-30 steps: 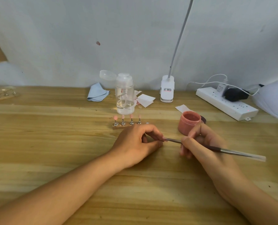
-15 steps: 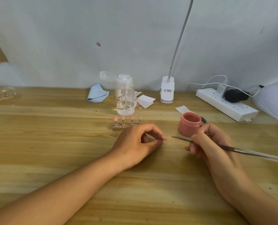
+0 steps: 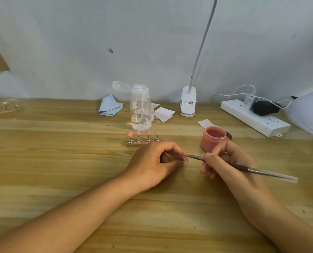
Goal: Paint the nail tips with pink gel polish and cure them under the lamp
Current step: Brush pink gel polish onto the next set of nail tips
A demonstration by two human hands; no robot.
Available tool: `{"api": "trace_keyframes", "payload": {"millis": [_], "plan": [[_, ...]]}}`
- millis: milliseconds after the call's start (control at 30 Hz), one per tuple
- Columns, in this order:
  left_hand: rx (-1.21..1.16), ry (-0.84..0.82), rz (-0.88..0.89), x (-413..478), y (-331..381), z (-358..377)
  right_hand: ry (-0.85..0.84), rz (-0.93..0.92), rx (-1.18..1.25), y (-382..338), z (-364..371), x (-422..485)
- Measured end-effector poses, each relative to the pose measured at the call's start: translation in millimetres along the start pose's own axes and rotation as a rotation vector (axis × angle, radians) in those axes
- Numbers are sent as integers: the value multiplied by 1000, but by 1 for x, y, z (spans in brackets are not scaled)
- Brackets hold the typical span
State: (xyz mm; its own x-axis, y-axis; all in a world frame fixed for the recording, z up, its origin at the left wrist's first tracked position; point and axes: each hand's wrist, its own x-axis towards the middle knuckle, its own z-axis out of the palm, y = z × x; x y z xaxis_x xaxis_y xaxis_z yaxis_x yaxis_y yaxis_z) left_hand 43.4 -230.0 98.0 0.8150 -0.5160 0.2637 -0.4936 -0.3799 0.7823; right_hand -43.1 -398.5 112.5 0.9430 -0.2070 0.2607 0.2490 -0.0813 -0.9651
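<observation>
Left grip [image 3: 157, 159], resting on the surface [image 3: 60, 161], pinches a pink nail tip [image 3: 185, 158] between thumb and forefinger. Right grip [image 3: 223, 161] holds the brush [image 3: 261, 171] pen-fashion, its front end reaching that tip. Open pink gel jar [image 3: 213, 138] just beyond the right grip; stand [image 3: 139, 142] of four pink tips beyond the left

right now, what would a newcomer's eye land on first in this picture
Two hands meet at the middle of the table: the left hand pinches what looks like a pink nail tip, and the right hand holds a thin brush pointed at it. Behind the right hand stands an open pink jar; behind the left, a small stand carries four more pink tips in a row.
</observation>
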Motion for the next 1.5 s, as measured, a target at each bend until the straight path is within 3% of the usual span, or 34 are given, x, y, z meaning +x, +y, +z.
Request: {"api": "trace_keyframes", "payload": {"millis": [1500], "plan": [[6,2,5,-1,1,0,56,-5,-49,-1,-1,0]]}}
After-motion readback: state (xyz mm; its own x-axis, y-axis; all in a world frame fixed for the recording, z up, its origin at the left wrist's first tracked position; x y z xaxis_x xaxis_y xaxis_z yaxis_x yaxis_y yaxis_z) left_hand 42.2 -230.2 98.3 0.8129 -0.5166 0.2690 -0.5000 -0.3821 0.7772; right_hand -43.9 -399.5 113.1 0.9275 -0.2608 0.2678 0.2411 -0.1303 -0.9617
